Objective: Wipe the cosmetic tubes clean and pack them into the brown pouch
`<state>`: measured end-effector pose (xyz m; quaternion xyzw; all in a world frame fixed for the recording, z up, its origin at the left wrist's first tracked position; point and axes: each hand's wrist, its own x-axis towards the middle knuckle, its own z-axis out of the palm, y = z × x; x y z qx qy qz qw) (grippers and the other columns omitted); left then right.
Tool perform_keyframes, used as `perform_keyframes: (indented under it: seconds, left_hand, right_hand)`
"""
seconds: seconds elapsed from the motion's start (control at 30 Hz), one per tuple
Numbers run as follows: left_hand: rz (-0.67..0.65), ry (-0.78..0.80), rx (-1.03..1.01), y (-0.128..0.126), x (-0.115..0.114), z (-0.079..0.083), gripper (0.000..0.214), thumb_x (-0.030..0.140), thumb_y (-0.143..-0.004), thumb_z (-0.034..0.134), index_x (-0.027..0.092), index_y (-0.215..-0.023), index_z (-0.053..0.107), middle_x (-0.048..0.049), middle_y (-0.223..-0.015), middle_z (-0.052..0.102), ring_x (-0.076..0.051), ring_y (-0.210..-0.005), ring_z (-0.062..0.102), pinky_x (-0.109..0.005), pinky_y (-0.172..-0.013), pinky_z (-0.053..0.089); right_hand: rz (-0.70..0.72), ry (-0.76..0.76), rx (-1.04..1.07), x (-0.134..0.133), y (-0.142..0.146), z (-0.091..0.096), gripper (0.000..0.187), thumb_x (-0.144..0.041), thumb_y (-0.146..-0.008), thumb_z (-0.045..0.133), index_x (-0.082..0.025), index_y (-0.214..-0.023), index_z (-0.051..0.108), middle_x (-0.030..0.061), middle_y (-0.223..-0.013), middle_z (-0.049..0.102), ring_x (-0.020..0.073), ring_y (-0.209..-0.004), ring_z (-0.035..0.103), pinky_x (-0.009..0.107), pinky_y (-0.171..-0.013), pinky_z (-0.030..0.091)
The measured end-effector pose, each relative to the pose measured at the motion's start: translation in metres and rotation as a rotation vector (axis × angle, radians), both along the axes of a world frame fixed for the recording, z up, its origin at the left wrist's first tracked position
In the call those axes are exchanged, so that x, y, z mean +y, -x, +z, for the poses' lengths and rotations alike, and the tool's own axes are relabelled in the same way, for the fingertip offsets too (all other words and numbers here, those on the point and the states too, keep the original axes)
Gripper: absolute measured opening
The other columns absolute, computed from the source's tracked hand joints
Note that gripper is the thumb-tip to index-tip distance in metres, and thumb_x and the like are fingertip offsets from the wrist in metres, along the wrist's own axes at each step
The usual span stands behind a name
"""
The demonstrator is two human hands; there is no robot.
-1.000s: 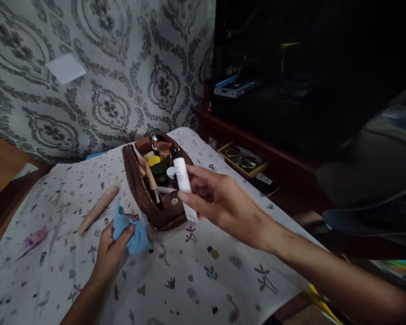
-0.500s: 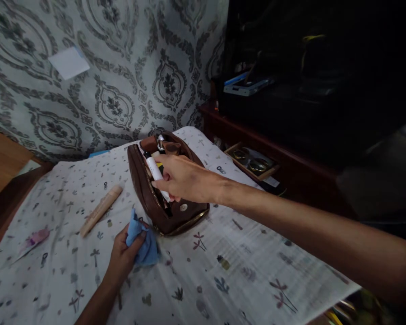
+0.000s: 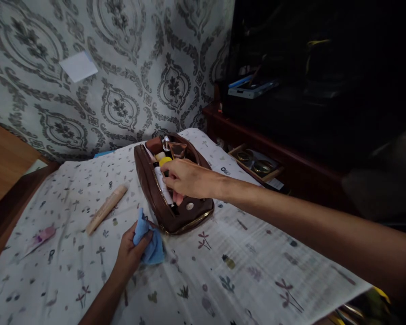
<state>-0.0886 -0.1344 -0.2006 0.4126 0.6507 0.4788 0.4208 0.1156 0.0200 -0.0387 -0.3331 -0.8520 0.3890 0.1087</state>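
A brown zippered pouch (image 3: pixel 189 219) lies unzipped on the bed, with cosmetics inside. Along its left zipper rests a white tube (image 3: pixel 162 186) with a black cap. My right hand (image 3: pixel 189 178) reaches into the pouch from the right; its thumb and index fingertips are apart beside the tube's right edge. A yellow lid (image 3: pixel 165 161) and a brown triangular item (image 3: pixel 177 151) show just beyond those fingers. My left hand (image 3: pixel 135 246) grips a crumpled blue cloth (image 3: pixel 152 246) just in front of the pouch. Left of the pouch lies a beige tube (image 3: pixel 107 210).
A small pink-and-clear packet (image 3: pixel 42 237) lies on the patterned sheet (image 3: pixel 179 275) at the far left. To the right, a tray (image 3: pixel 272 174) holds round gold-rimmed items beside a dark red cabinet (image 3: pixel 219 119). A patterned wall (image 3: pixel 125 108) stands behind the bed.
The white tube has gone down from my right hand's pinch into the pouch along the zipper. My left hand still holds the blue cloth. The view has shifted slightly.
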Motion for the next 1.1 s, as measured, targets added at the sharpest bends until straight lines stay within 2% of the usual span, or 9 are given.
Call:
perform_keyframes:
  seconds: [0.27,0.37,0.47,0.53,0.6,0.7,0.77,0.97,1.1]
  left_hand:
    - [-0.020,-0.010,0.083,-0.007,0.003,0.014,0.034,0.048,-0.076,0.071,0.016,-0.088,0.068,0.0001,-0.072,0.060,-0.014,-0.063,0.050,-0.023,-0.060,0.043]
    - [-0.004,-0.014,0.125,-0.011,0.003,0.022,0.031,0.045,-0.074,0.070,0.016,-0.085,0.067,0.0005,-0.069,0.059,-0.014,-0.062,0.050,-0.023,-0.060,0.043]
    - [-0.013,-0.027,0.143,-0.014,0.002,0.028,0.030,0.044,-0.075,0.069,0.016,-0.084,0.066,0.0006,-0.069,0.059,-0.014,-0.063,0.051,-0.024,-0.062,0.045]
    - [-0.025,-0.040,0.146,-0.014,0.002,0.030,0.030,0.044,-0.076,0.068,0.016,-0.084,0.066,0.0002,-0.070,0.060,-0.014,-0.064,0.052,-0.024,-0.064,0.046]
    - [-0.034,-0.047,0.154,-0.013,0.001,0.029,0.030,0.044,-0.077,0.067,0.016,-0.085,0.065,-0.0003,-0.071,0.060,-0.015,-0.065,0.053,-0.025,-0.065,0.047]
    - [-0.047,-0.049,0.165,-0.012,0.001,0.028,0.029,0.044,-0.078,0.066,0.016,-0.087,0.066,-0.0018,-0.075,0.063,-0.016,-0.069,0.056,-0.025,-0.067,0.048]
    - [-0.046,-0.045,0.161,-0.013,0.000,0.028,0.029,0.044,-0.078,0.066,0.016,-0.088,0.066,-0.0024,-0.076,0.064,-0.017,-0.070,0.057,-0.026,-0.067,0.048]
    - [-0.058,-0.032,0.131,-0.012,0.001,0.029,0.029,0.044,-0.077,0.067,0.017,-0.086,0.067,-0.0035,-0.077,0.065,-0.018,-0.070,0.058,-0.026,-0.066,0.048]
    - [-0.051,-0.045,0.141,-0.012,0.001,0.029,0.027,0.043,-0.077,0.067,0.017,-0.085,0.067,-0.0034,-0.076,0.066,-0.018,-0.070,0.059,-0.026,-0.068,0.049]
  right_hand:
    - [-0.097,0.007,0.175,0.000,-0.008,0.002,0.019,-0.006,-0.089,0.049,-0.014,-0.091,0.066,-0.0013,-0.061,0.064,0.0107,-0.050,0.061,0.020,-0.052,0.045]
    - [-0.168,-0.058,0.433,-0.009,-0.021,0.000,0.016,-0.018,-0.094,0.054,-0.014,-0.084,0.066,-0.0012,-0.066,0.063,0.0089,-0.052,0.057,0.020,-0.051,0.043]
    - [-0.230,-0.157,0.577,-0.023,-0.037,-0.005,0.034,-0.037,-0.095,0.057,-0.015,-0.070,0.062,-0.0009,-0.060,0.059,0.0092,-0.051,0.052,0.022,-0.051,0.040]
    - [-0.288,-0.248,0.548,-0.032,-0.047,-0.011,0.037,-0.041,-0.095,0.058,-0.016,-0.068,0.063,-0.0003,-0.059,0.058,0.0103,-0.053,0.051,0.023,-0.051,0.038]
    - [-0.299,-0.323,0.458,-0.038,-0.054,-0.019,0.028,-0.037,-0.095,0.058,-0.016,-0.079,0.068,0.0018,-0.067,0.065,0.0116,-0.057,0.054,0.024,-0.052,0.039]
    - [-0.204,-0.354,0.301,-0.045,-0.060,-0.030,0.020,-0.029,-0.093,0.059,-0.018,-0.104,0.070,0.0053,-0.089,0.072,0.0124,-0.063,0.060,0.024,-0.054,0.043]
    - [-0.125,-0.345,0.269,-0.050,-0.063,-0.036,0.020,-0.027,-0.095,0.056,-0.019,-0.107,0.070,0.0065,-0.094,0.073,0.0130,-0.066,0.062,0.023,-0.054,0.044]
    - [-0.074,-0.343,0.348,-0.062,-0.073,-0.044,0.024,-0.028,-0.099,0.050,-0.021,-0.088,0.070,0.0056,-0.083,0.071,0.0140,-0.067,0.063,0.025,-0.054,0.046]
    - [-0.096,-0.374,0.222,-0.055,-0.069,-0.039,0.026,-0.028,-0.100,0.048,-0.021,-0.089,0.071,0.0003,-0.064,0.065,0.0117,-0.053,0.056,0.024,-0.050,0.041]
